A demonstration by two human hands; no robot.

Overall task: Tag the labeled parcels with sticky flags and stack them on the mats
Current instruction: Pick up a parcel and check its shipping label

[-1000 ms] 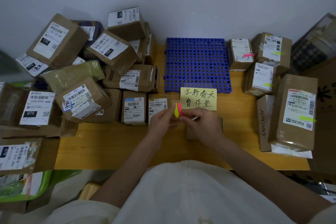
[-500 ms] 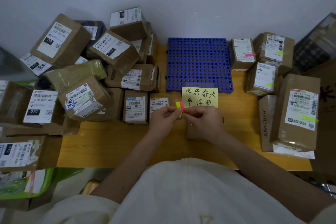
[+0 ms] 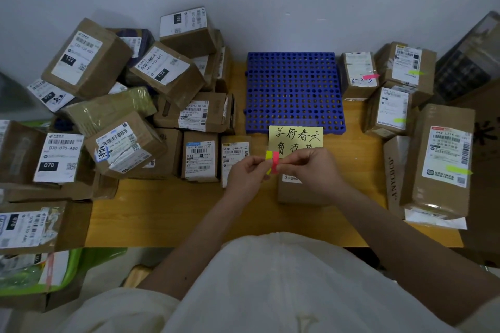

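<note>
My left hand (image 3: 247,174) pinches a small pad of yellow and pink sticky flags (image 3: 272,160) above the wooden table (image 3: 173,213). My right hand (image 3: 311,167) meets it from the right, its fingertips closed on the pink flag's edge. Under my right hand lies a small brown parcel (image 3: 300,192), partly hidden. A blue perforated mat (image 3: 293,90) lies at the back centre with nothing on it, and a yellow handwritten note (image 3: 296,136) sits at its front edge. Flagged parcels (image 3: 400,73) are grouped on the right.
A jumbled heap of labelled cardboard parcels (image 3: 113,105) fills the left half of the table and spills over its left edge. A large tagged box (image 3: 441,159) stands at the right front. A white wall runs behind. A green bag (image 3: 40,270) lies at lower left.
Both hands have kept the flag pad between them and shifted slightly away from me, toward the yellow note. The pad has tilted a little. The parcels have stayed put.
</note>
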